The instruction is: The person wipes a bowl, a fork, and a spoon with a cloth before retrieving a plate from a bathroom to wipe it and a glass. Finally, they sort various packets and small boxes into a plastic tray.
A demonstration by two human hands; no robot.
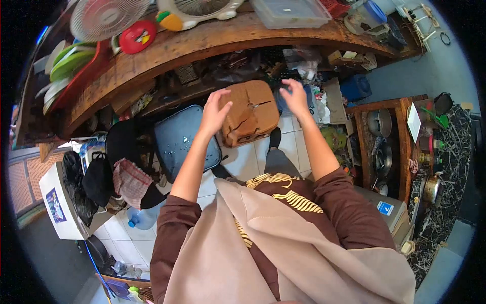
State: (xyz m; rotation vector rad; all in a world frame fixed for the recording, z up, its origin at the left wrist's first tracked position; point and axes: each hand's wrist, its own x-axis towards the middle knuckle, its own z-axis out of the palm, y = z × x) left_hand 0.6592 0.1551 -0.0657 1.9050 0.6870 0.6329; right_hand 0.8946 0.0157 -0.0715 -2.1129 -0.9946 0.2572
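Note:
A brown, box-shaped stool (253,114) with rounded corners and dark cracks across its top stands on the tiles before me. My left hand (216,112) is at its left edge, thumb and fingers apart; whether it touches cannot be made out. My right hand (296,99) is raised beyond the right edge, fingers spread and holding nothing. Left of the stool lies a dark, rounded-square tray-like thing (178,137), with shiny drops on its surface.
A long wooden counter (197,48) curves across the front, with a white fan grille (106,17) and a clear plastic container (291,12) on it. On the right is a wooden rack (404,152) with pans. A blue water bottle (142,218) lies at the left.

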